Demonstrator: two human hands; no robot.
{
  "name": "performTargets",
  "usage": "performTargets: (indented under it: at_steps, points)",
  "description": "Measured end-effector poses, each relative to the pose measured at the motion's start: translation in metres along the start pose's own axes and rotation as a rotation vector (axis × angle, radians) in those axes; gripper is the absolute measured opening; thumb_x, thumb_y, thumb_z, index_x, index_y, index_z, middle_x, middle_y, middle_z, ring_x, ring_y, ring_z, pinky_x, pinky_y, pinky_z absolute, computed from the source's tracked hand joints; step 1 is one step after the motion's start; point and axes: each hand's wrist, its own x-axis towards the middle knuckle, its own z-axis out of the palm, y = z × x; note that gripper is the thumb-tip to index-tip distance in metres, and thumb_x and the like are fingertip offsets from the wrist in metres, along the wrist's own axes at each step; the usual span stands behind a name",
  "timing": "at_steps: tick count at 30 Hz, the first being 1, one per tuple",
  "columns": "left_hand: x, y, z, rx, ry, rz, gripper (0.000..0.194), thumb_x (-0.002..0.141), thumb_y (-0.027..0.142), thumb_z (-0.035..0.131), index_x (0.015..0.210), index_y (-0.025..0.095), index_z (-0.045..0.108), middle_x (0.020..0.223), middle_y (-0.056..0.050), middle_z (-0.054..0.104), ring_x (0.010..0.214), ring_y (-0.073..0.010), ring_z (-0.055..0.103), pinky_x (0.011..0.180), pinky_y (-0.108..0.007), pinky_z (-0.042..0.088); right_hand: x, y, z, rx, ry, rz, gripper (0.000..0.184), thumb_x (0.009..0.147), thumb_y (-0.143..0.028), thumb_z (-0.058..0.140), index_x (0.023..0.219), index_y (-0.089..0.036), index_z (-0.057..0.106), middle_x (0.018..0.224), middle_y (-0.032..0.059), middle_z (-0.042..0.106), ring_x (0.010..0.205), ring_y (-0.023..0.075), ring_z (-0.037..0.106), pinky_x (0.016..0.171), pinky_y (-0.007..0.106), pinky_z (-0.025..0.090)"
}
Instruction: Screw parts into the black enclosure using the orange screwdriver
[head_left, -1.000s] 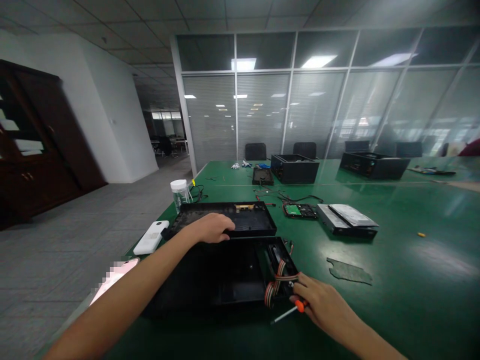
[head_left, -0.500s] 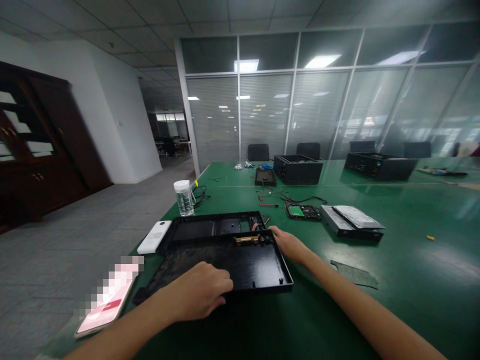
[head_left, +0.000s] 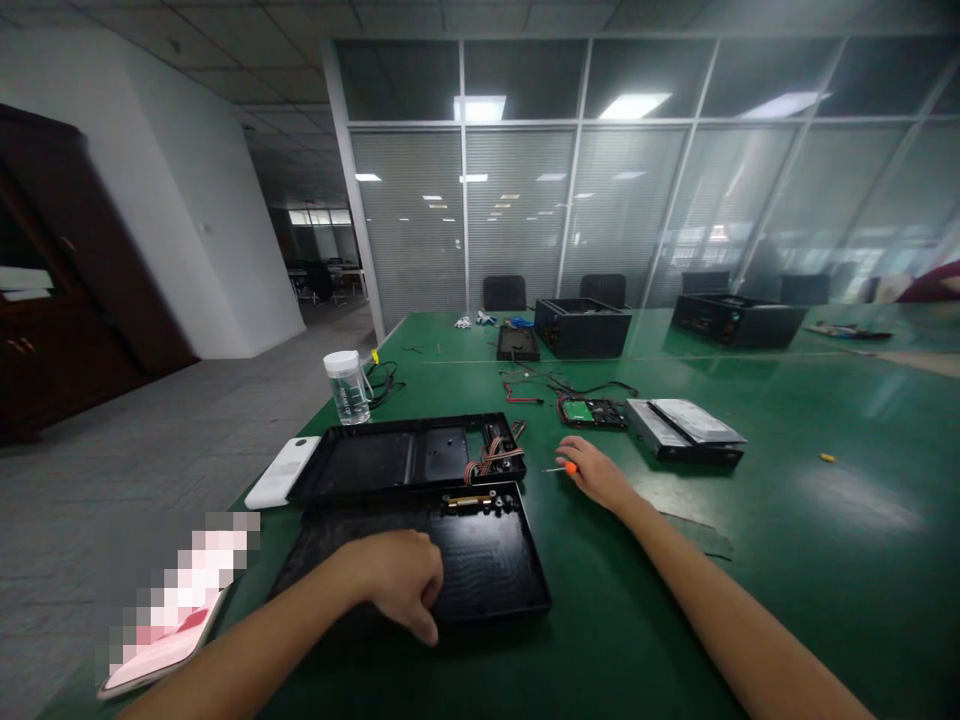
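Note:
A shallow black case half (head_left: 495, 560) lies nearest me, with a brass-coloured strip and small parts at its far right corner. My left hand (head_left: 401, 580) is closed over its near wall, fingers curled inside and thumb in front. Behind it sits the other black case half (head_left: 375, 465), where striped ribbon cables (head_left: 484, 462) spill over the right end. To the right, above the green table, my right hand (head_left: 596, 472) is closed around a screwdriver (head_left: 570, 468) with an orange handle. Its thin shaft points left toward the cables.
At the left edge are a white power-bank-like block (head_left: 283, 472), a pink-screened phone (head_left: 180, 620) and a clear bottle (head_left: 348, 388). Farther right lie a green circuit board (head_left: 589, 412), a metal drive box (head_left: 686, 432) and a thin dark sheet (head_left: 701, 535). Two black computer cases (head_left: 583, 328) stand behind.
The two case halves have traded places: the one with ribbon cables went back, and the other came toward me in my left hand. My right hand has drawn off rightward with the screwdriver.

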Motion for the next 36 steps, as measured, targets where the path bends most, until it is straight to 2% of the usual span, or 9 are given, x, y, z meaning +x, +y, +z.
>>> performTargets:
  at_steps: [2,4,6,9,15,21,26,30,36]
  points:
    - [0.018,-0.012,-0.011,-0.103,0.070,0.086,0.035,0.071,0.047,0.064,0.095,0.022,0.066,0.076,-0.002,0.066,0.065,-0.0157,0.060,0.057,-0.024,0.045,0.001,-0.005,0.000,-0.010,0.010,0.009,0.026,0.087,-0.025,0.038,0.100,-0.020,0.060,0.104,0.0089,0.056,0.099,0.0207,0.052,0.090,0.038,0.041]
    - [0.042,-0.021,-0.015,-0.049,0.336,0.169,0.033,0.079,0.037,0.059,0.107,0.021,0.061,0.091,-0.003,0.064,0.080,-0.0158,0.059,0.072,-0.025,0.045,0.001,-0.006,0.000,-0.009,0.015,0.036,0.025,0.086,-0.025,0.038,0.096,-0.020,0.060,0.100,0.0082,0.058,0.097,0.0206,0.052,0.088,0.038,0.041]
    - [0.066,-0.027,-0.011,0.126,0.564,0.217,0.025,0.081,0.026,0.059,0.105,0.020,0.061,0.097,-0.006,0.060,0.092,-0.0179,0.054,0.087,-0.031,0.040,0.000,-0.004,0.001,-0.007,0.025,0.071,0.024,0.086,-0.025,0.038,0.094,-0.021,0.061,0.098,0.0078,0.059,0.096,0.0202,0.052,0.086,0.037,0.042]
    - [0.092,-0.032,0.003,0.372,0.695,0.281,0.016,0.085,0.016,0.051,0.096,0.019,0.062,0.091,-0.007,0.057,0.088,-0.0173,0.051,0.090,-0.035,0.038,-0.003,0.002,0.004,-0.007,0.056,0.120,0.025,0.087,-0.026,0.036,0.091,-0.021,0.060,0.096,0.0073,0.059,0.093,0.0192,0.053,0.084,0.035,0.043]
    - [0.094,-0.037,0.012,0.600,0.716,0.489,0.017,0.089,0.016,0.043,0.089,0.015,0.060,0.082,-0.007,0.055,0.080,-0.0165,0.048,0.077,-0.031,0.039,-0.005,0.010,0.009,-0.010,0.080,0.168,0.024,0.086,-0.028,0.037,0.089,-0.021,0.059,0.096,0.0067,0.059,0.090,0.0193,0.054,0.080,0.033,0.044]
    - [0.094,-0.033,0.013,0.672,0.725,0.443,0.020,0.089,0.014,0.040,0.079,0.014,0.057,0.079,-0.006,0.054,0.079,-0.0174,0.048,0.081,-0.033,0.037,-0.006,0.005,0.006,-0.003,0.078,0.164,0.025,0.087,-0.030,0.035,0.088,-0.021,0.058,0.095,0.0066,0.059,0.090,0.0194,0.054,0.081,0.032,0.043]
    - [0.090,-0.026,0.010,0.594,0.702,0.387,0.017,0.090,0.015,0.038,0.086,0.013,0.054,0.079,-0.006,0.055,0.074,-0.0169,0.050,0.075,-0.030,0.039,-0.006,-0.005,0.001,-0.004,0.093,0.154,0.026,0.089,-0.032,0.033,0.087,-0.021,0.057,0.093,0.0065,0.059,0.088,0.0187,0.055,0.078,0.030,0.042]
    - [0.092,-0.022,-0.001,0.486,0.676,0.357,0.016,0.091,0.017,0.038,0.090,0.013,0.053,0.075,-0.005,0.057,0.070,-0.0163,0.053,0.070,-0.027,0.041,-0.004,-0.010,0.000,-0.063,0.131,0.239,0.029,0.089,-0.035,0.032,0.083,-0.021,0.057,0.085,0.0059,0.061,0.077,0.0187,0.057,0.069,0.028,0.040]
    - [0.116,-0.019,-0.015,0.392,0.620,0.361,0.012,0.084,0.011,0.046,0.085,0.016,0.057,0.079,-0.005,0.060,0.078,-0.0169,0.056,0.072,-0.026,0.043,-0.006,-0.004,-0.001,-0.134,0.099,0.357,0.034,0.089,-0.038,0.032,0.079,-0.021,0.059,0.080,0.0053,0.064,0.072,0.0177,0.057,0.061,0.026,0.036]
